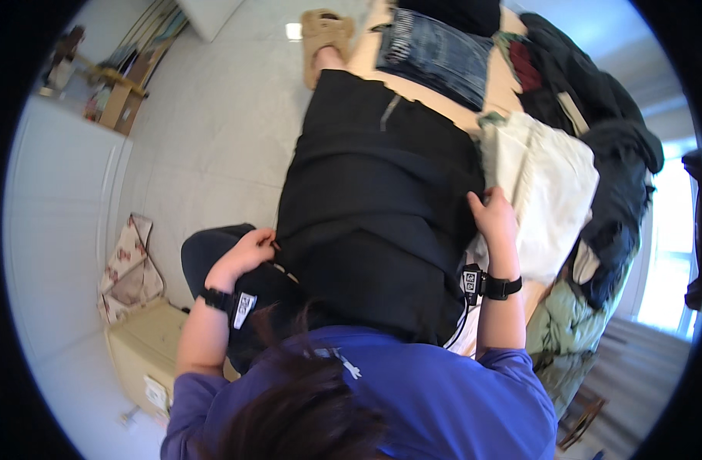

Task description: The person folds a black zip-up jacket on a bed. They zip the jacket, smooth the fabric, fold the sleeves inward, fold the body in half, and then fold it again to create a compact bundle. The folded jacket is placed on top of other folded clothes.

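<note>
A black skirt [366, 180] lies spread over my lap and legs, with soft folds across it and a short light zip line near its far end. At its left edge my left hand [251, 251] has its fingers curled in, pinching the cloth. My right hand [495, 216] grips the opposite edge, thumb raised on the near side and the other fingers partly hidden. White folded trousers [543, 188] lie right beside that hand. Each wrist wears a black band with a small pale tag.
Folded blue jeans [439, 57] lie on the wooden surface [366, 61] ahead. Dark clothes [619, 169] and a pale green padded jacket [570, 326] are heaped to the right. A beige box [144, 349] stands left, a patterned cloth [132, 264] behind it. My foot wears a tan slipper [324, 34].
</note>
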A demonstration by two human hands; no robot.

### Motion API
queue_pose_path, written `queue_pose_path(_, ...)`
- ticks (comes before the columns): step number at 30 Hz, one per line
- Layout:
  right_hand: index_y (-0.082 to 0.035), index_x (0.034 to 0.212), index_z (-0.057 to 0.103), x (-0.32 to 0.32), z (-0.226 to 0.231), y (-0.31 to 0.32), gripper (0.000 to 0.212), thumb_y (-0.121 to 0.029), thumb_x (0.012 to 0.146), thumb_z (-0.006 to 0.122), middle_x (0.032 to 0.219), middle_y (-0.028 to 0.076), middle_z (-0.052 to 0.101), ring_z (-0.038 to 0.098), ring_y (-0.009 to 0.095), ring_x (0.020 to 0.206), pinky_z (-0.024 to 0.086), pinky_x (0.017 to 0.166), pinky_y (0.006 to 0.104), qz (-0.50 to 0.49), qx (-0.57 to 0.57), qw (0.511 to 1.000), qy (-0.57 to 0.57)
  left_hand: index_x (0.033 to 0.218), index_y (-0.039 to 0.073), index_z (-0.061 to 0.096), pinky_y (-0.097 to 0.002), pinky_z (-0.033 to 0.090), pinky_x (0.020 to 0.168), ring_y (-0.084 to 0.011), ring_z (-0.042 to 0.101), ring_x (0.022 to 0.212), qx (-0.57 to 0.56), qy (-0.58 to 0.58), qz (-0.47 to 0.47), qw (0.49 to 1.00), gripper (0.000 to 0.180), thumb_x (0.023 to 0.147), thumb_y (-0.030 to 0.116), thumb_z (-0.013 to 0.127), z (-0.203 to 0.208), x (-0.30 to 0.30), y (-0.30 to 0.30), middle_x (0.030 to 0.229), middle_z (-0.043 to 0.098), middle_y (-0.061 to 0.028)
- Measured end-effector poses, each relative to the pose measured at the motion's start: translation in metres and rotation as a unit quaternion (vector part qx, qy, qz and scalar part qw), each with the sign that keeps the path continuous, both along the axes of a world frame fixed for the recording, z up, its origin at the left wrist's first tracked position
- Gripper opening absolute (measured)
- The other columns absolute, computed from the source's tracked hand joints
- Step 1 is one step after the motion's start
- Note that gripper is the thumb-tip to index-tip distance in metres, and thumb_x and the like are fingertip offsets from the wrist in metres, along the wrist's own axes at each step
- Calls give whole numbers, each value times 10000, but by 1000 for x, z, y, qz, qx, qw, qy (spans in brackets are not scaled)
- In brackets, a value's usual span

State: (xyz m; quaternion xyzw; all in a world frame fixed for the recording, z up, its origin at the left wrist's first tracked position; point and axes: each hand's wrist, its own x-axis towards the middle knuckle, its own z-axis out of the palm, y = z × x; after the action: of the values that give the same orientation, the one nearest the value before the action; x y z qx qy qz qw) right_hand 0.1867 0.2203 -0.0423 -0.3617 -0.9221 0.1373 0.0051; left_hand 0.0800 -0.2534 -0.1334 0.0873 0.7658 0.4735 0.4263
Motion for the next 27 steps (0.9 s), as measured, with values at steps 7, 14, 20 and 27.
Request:
queue_pose_path(7, -19, 1262, 510, -67, -33, -23, 549, 32, 718, 548, 1198, 208, 560, 529, 377, 1116, 418, 1002, 396, 298, -124, 928, 188, 1118, 29, 558, -251, 480, 818, -142, 608, 966, 236, -262, 209, 912, 327, 979, 323, 531, -2, -49, 41, 1079, 628, -73)
queue_pose_path(14, -28, 872, 584, -105, -64, -1, 264, 22, 614, 604, 854, 157, 551, 549, 362, 848, 463, 756, 411, 272, -51, 959, 67, 1289, -29, 503, -305, 467, 961, -172, 588, 1111, 332, -297, 153, 882, 497, 895, 212, 685, -1, -79, 73, 1229, 604, -117)
queue_pose_path(20, -16, 835, 584, -105, -58, 6, 208, 53, 640, 568, 822, 141, 545, 560, 330, 789, 467, 714, 367, 241, -30, 965, 101, 1255, -26, 533, -302, 472, 946, -155, 607, 1055, 321, -207, 89, 920, 495, 881, 250, 702, 0, -98, 68, 1186, 631, -92)
queue_pose_path(27, -19, 921, 622, -122, -29, -7, 222, 40, 746, 499, 887, 58, 617, 555, 144, 798, 451, 721, 268, 149, -181, 972, -11, 1188, 30, 610, -248, 474, 818, -97, 610, 939, 336, -255, 186, 887, 376, 949, 320, 595, -15, -125, 94, 1067, 655, -19)
